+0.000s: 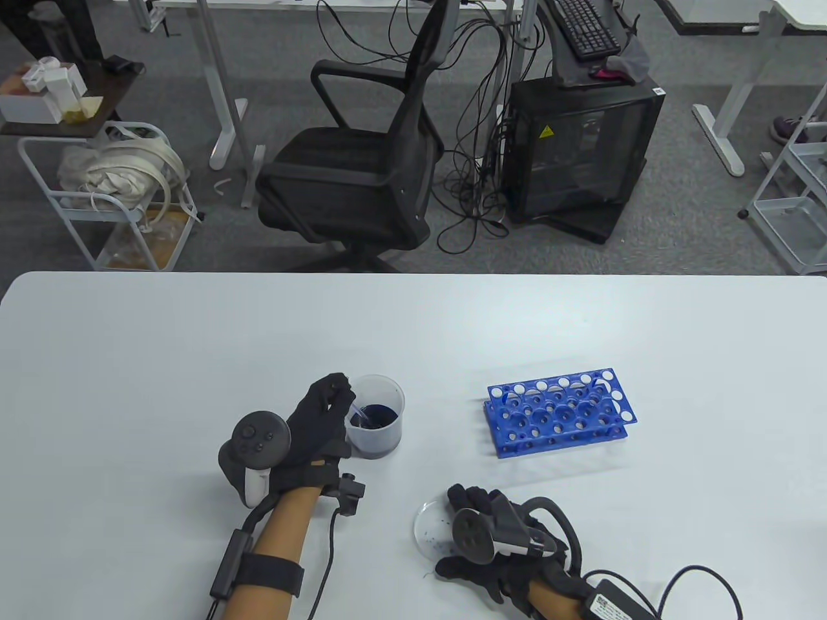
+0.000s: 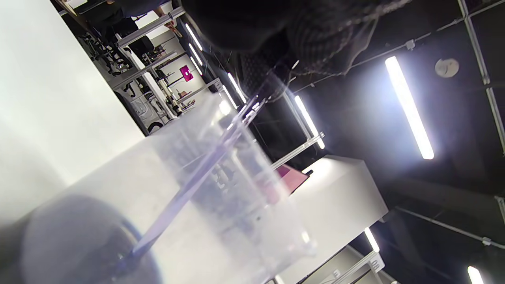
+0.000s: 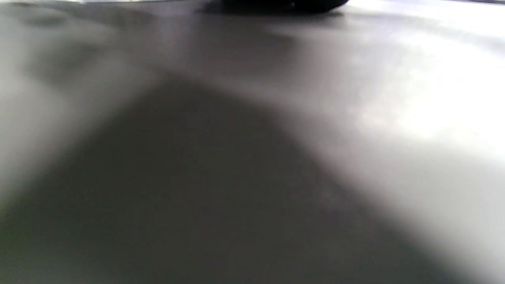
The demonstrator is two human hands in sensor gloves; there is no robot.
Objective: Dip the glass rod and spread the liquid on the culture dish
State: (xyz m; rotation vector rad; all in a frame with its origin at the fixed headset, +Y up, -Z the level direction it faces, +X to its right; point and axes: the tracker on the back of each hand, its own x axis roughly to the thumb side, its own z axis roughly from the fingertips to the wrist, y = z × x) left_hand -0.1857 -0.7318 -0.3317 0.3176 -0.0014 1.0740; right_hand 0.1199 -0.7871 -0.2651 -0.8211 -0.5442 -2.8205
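My left hand (image 1: 323, 413) pinches a clear glass rod (image 1: 357, 413) and holds its tip in the dark blue liquid of a translucent beaker (image 1: 387, 439). In the left wrist view the rod (image 2: 197, 177) slants down through the beaker (image 2: 236, 221) into the liquid (image 2: 79, 236). My right hand (image 1: 491, 536) rests on the table at the right edge of a clear round culture dish (image 1: 429, 526) with dark specks on it. How its fingers lie on the dish is hidden by the tracker. The right wrist view shows only blurred table surface.
A blue test-tube rack (image 1: 555, 413) stands right of the beaker, beyond the dish. The white table (image 1: 161, 355) ends at its far edge, with an office chair (image 1: 375, 148) and a computer case (image 1: 575, 148) on the floor behind.
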